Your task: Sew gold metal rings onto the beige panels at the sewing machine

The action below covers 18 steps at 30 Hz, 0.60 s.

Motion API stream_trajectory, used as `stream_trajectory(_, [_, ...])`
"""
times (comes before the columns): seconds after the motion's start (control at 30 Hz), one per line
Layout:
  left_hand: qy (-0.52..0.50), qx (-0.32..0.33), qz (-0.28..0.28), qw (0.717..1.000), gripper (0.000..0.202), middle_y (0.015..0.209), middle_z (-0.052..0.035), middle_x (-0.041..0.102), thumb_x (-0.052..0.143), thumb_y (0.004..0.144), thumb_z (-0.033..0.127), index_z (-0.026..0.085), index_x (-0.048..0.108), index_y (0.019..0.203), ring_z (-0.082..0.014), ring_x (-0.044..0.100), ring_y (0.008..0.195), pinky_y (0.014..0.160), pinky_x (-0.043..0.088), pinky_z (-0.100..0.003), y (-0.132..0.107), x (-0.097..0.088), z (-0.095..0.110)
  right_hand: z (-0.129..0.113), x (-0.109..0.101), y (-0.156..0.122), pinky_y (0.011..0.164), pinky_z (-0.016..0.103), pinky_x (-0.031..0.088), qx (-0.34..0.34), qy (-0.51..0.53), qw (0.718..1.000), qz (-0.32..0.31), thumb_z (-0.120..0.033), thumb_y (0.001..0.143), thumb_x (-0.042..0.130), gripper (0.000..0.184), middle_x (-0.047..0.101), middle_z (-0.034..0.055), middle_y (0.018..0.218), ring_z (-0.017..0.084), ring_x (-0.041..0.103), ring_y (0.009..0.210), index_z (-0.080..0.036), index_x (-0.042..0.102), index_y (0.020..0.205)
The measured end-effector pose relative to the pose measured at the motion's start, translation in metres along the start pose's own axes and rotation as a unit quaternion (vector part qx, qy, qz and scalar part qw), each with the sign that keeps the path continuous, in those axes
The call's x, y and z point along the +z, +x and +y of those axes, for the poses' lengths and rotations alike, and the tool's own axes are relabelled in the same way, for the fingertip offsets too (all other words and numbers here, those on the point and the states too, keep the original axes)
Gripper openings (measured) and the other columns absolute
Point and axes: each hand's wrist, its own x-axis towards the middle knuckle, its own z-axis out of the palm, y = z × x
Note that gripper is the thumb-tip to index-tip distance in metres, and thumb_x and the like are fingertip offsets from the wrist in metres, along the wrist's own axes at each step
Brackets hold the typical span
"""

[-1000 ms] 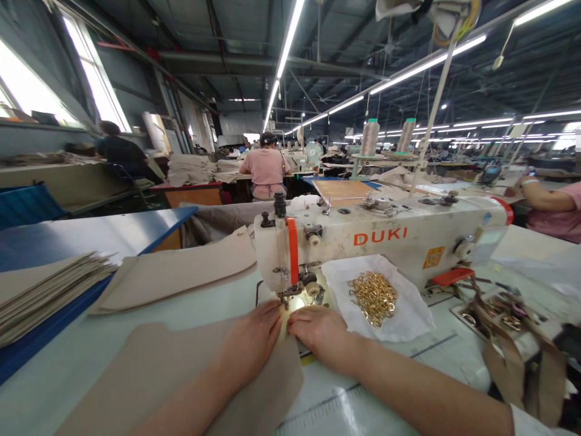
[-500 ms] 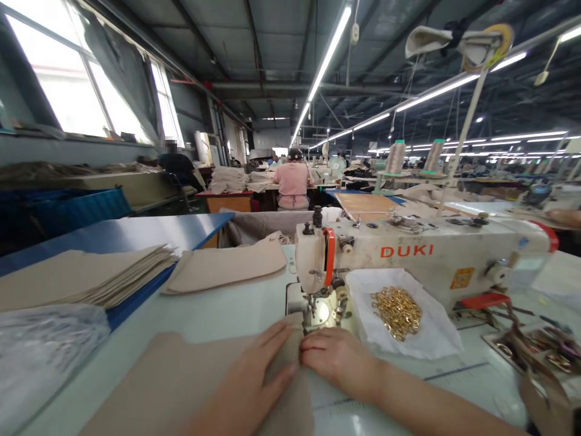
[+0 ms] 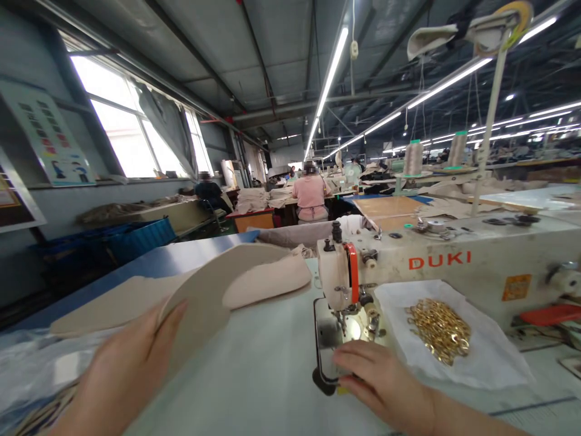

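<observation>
My left hand grips the edge of a beige fabric panel between thumb and fingers. The panel is raised and bowed above the table on the left. By the needle area of the white sewing machine, my right hand rests with thumb and fingers apart and nothing visible in them. Its fingertips lie over the front of the metal needle plate. A second beige piece lies behind the raised panel. More beige panels lie at the left, partly covered.
A white sheet with a heap of small gold-coloured metal pieces lies beside the machine. Clear plastic lies at the left edge. Ahead sits a person in pink. Thread cones stand behind the machine.
My left hand has carried the panel away from the needle area, leftward and up off the table. The right hand has let go of it and stays near the needle. The view has shifted left.
</observation>
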Motion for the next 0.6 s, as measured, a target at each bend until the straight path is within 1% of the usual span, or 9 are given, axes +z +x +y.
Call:
stream_trajectory(0.07, [0.093, 0.002, 0.011, 0.996, 0.046, 0.120, -0.0071, 0.068, 0.027, 0.093, 0.022, 0.021, 0.050, 0.134, -0.0321, 0.067, 0.100, 0.086, 0.053, -0.045, 0.051, -0.004, 0.023, 0.001, 0.000, 0.001, 0.089, 0.028, 0.051, -0.004, -0.002, 1.000, -0.018, -0.019, 0.093, 0.050, 0.022, 0.069, 0.0075, 0.109, 0.019, 0.064, 0.099, -0.018, 0.063, 0.110])
stream_trajectory(0.1, [0.121, 0.026, -0.029, 0.992, 0.050, 0.130, -0.0109, 0.061, 0.028, 0.090, 0.014, 0.016, 0.047, 0.135, -0.0317, 0.062, 0.111, 0.095, 0.048, -0.045, 0.072, 0.002, 0.033, 0.003, 0.001, 0.002, 0.089, 0.027, 0.051, -0.004, -0.005, 1.000, -0.022, -0.017, 0.092, 0.049, 0.021, 0.069, 0.0075, 0.108, 0.018, 0.064, 0.097, -0.018, 0.063, 0.108])
stream_trajectory(0.13, [0.121, 0.035, -0.051, 0.991, 0.052, 0.133, -0.0116, 0.060, 0.030, 0.086, 0.009, 0.015, 0.049, 0.134, -0.0301, 0.059, 0.116, 0.099, 0.045, -0.043, 0.089, 0.015, 0.042, 0.005, 0.002, 0.002, 0.088, 0.026, 0.051, -0.007, -0.008, 1.000, -0.020, -0.016, 0.092, 0.048, 0.022, 0.069, 0.0075, 0.106, 0.018, 0.064, 0.096, -0.018, 0.064, 0.107])
stream_trajectory(0.2, [0.118, 0.031, -0.077, 0.990, 0.053, 0.136, -0.0127, 0.057, 0.028, 0.086, 0.004, 0.013, 0.049, 0.134, -0.0277, 0.055, 0.122, 0.103, 0.042, -0.042, 0.109, 0.054, 0.051, 0.013, 0.006, 0.002, 0.086, 0.024, 0.051, -0.015, -0.013, 1.000, -0.008, -0.013, 0.090, 0.048, 0.023, 0.070, 0.0071, 0.104, 0.017, 0.065, 0.094, -0.018, 0.064, 0.106])
stream_trajectory(0.27, [0.112, 0.015, -0.112, 0.987, 0.050, 0.133, -0.0161, 0.059, 0.031, 0.085, 0.003, 0.008, 0.054, 0.128, -0.0264, 0.057, 0.121, 0.103, 0.043, -0.039, 0.109, 0.100, 0.050, 0.023, 0.013, 0.000, 0.084, 0.022, 0.051, -0.029, -0.020, 0.999, 0.012, -0.012, 0.088, 0.050, 0.022, 0.071, 0.0061, 0.100, 0.017, 0.067, 0.090, -0.019, 0.064, 0.104])
stream_trajectory(0.33, [0.107, -0.005, -0.147, 0.983, 0.040, 0.125, -0.0181, 0.065, 0.039, 0.087, 0.012, 0.007, 0.061, 0.119, -0.0288, 0.060, 0.117, 0.099, 0.046, -0.041, 0.096, 0.141, 0.045, 0.033, 0.021, -0.002, 0.080, 0.021, 0.052, -0.042, -0.031, 0.998, 0.034, -0.013, 0.085, 0.052, 0.020, 0.072, 0.0047, 0.095, 0.016, 0.068, 0.085, -0.020, 0.065, 0.100])
stream_trajectory(0.4, [0.106, -0.017, -0.160, 0.981, 0.042, 0.135, -0.0198, 0.057, 0.044, 0.089, 0.025, 0.007, 0.058, 0.124, -0.0318, 0.050, 0.128, 0.105, 0.040, -0.046, 0.078, 0.168, 0.039, 0.040, 0.026, -0.004, 0.077, 0.019, 0.052, -0.048, -0.040, 0.997, 0.039, -0.013, 0.084, 0.054, 0.018, 0.073, 0.0033, 0.092, 0.016, 0.068, 0.082, -0.021, 0.065, 0.096])
stream_trajectory(0.5, [0.105, -0.023, -0.170, 0.980, 0.051, 0.143, -0.0190, 0.048, 0.046, 0.090, 0.036, 0.008, 0.051, 0.133, -0.0311, 0.040, 0.135, 0.110, 0.032, -0.047, 0.058, 0.181, 0.032, 0.041, 0.026, -0.004, 0.076, 0.018, 0.052, -0.029, -0.024, 0.999, 0.006, -0.010, 0.082, 0.053, 0.020, 0.073, 0.0025, 0.092, 0.015, 0.068, 0.081, -0.022, 0.064, 0.095])
stream_trajectory(0.6, [0.107, -0.028, -0.164, 0.980, 0.053, 0.145, -0.0171, 0.045, 0.045, 0.091, 0.038, 0.009, 0.048, 0.136, -0.0300, 0.037, 0.137, 0.110, 0.031, -0.046, 0.058, 0.171, 0.026, 0.041, 0.023, -0.004, 0.076, 0.017, 0.051, -0.024, 0.001, 1.000, -0.008, -0.008, 0.083, 0.050, 0.024, 0.073, 0.0032, 0.093, 0.014, 0.068, 0.082, -0.022, 0.064, 0.097])
